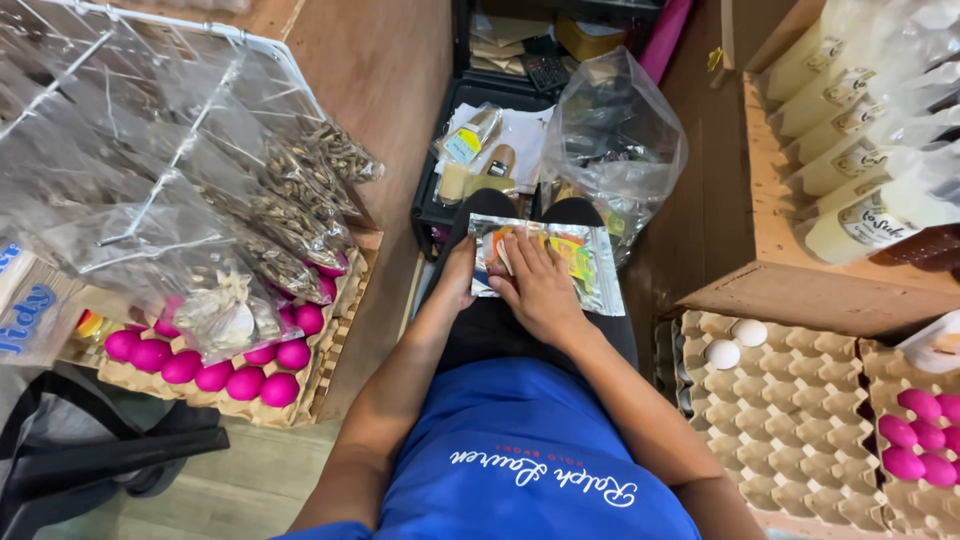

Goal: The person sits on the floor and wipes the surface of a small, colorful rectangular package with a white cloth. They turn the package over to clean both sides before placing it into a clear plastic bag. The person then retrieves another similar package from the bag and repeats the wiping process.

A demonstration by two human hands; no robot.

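Observation:
A stack of clear, shiny sachets with yellow, orange and green contents [580, 262] lies on my lap, over my black trousers. My right hand [540, 285] lies flat on top of the stack, fingers spread and pressing down. My left hand [460, 272] grips the stack's left edge, thumb side against the packets. A large clear plastic bag [615, 140] stands open just beyond my knees, with small packets inside.
Pink eggs [215, 365] in a cardboard tray and hanging bags of seeds [290, 190] on a white wire rack are at left. A mostly bare egg tray [790, 410] with two white eggs [735, 343] is at right, below a wooden box of pale bottles [860, 130]. A black crate [500, 110] lies ahead.

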